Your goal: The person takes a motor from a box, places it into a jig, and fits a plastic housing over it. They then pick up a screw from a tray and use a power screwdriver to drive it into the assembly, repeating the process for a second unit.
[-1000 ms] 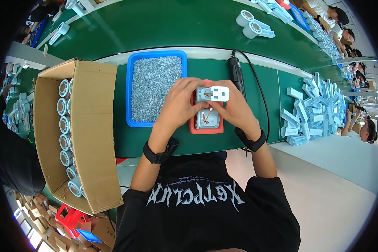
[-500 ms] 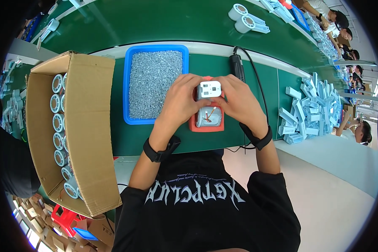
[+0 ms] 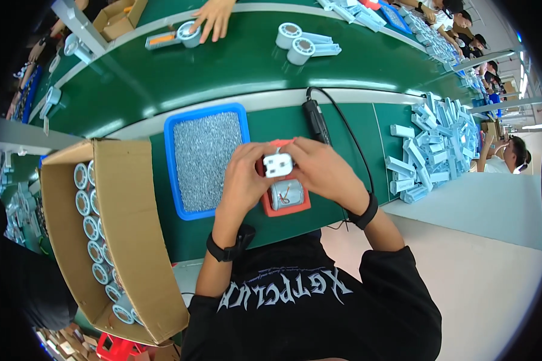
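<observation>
My left hand [image 3: 242,177] and my right hand [image 3: 324,171] are closed from both sides around a white plastic piece [image 3: 278,165]. Its upper face has rounded corners and small dark openings; the fingers hide its lower part. It is held over a red block-like holder [image 3: 290,210], just beyond a grey cylindrical housing [image 3: 287,194] lying in that holder. Thin reddish wires [image 3: 286,200] stick out of the housing. Whether the white piece touches the housing I cannot tell.
A blue tray [image 3: 170,162] of small metal screws lies left, beside a cardboard box [image 3: 129,222] of round housings. A black corded tool [image 3: 316,121] and a heap of pale blue handles [image 3: 430,147] lie right. Across the green belt [image 3: 235,66], a co-worker's hand [image 3: 214,17] touches a part.
The whole view has shifted, with the bench lower in the picture. A co-worker's hand and a part with an orange strip now show on the belt. My hands keep holding the white piece.
</observation>
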The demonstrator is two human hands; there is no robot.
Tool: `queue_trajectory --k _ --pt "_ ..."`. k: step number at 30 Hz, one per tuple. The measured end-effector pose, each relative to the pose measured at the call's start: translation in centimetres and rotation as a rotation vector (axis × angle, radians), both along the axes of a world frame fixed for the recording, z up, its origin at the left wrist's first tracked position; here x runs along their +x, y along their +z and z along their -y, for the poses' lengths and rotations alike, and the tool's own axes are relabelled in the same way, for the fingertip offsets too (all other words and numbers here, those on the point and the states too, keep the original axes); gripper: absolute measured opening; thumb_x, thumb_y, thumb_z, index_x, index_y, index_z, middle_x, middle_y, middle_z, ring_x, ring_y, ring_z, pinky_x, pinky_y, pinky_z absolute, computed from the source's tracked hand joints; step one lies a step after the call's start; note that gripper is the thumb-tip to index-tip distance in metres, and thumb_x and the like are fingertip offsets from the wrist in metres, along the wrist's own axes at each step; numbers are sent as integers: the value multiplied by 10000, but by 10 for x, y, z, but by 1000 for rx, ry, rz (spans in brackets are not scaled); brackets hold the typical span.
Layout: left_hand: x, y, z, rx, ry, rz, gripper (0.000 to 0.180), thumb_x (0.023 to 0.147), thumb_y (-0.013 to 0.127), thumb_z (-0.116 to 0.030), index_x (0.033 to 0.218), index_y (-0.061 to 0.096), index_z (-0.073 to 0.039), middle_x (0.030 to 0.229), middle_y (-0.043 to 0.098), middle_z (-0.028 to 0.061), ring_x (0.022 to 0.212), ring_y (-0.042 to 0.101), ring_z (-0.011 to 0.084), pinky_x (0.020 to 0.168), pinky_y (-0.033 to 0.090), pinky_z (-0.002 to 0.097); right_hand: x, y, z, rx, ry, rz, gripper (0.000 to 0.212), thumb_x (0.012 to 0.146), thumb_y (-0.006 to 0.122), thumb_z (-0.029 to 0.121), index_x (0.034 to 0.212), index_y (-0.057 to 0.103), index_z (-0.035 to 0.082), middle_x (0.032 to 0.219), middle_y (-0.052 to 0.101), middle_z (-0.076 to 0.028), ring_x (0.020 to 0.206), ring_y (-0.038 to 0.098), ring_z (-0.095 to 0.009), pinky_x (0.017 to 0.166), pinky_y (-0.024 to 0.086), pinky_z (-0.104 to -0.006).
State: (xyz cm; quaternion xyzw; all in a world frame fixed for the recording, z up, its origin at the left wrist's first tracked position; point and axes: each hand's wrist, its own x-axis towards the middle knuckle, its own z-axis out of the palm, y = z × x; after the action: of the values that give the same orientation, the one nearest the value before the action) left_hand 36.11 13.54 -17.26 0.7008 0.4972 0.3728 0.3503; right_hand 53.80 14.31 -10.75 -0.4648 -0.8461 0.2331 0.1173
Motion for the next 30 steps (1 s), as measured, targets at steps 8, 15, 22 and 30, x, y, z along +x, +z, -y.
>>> queue_trajectory --k 8,15,22,30 --pt "7 10 0 -99 -32 54 454 590 821 -72 1013 659 -48 1039 643 111 1002 566 325 877 466 397 0 -4 -1 231 128 142 324 758 659 82 1051 542 6 894 582 -137 840 591 -345 715 491 -411" --pt "4 11 2 -120 34 -65 468 616 817 -119 1050 657 -49 1045 643 117 1000 562 326 876 458 407 10 -5 -6 67 23 -16 305 759 661 97 1030 545 21 903 585 -136 845 592 -345 709 486 -418" --pt "5 2 5 -37 36 -33 506 617 836 -107 1084 648 -55 1007 648 102 967 587 328 855 466 421 5 -6 -4 124 74 8 336 756 683 108 1036 522 15 862 564 -131 834 576 -315 711 486 -407" --pt "5 2 8 -56 44 22 485 616 832 -110 1058 643 -45 1014 644 112 963 585 336 855 464 423 -4 -16 -1 127 49 -36 346 707 695 47 1021 555 10 901 588 -132 848 575 -330 707 487 -414"
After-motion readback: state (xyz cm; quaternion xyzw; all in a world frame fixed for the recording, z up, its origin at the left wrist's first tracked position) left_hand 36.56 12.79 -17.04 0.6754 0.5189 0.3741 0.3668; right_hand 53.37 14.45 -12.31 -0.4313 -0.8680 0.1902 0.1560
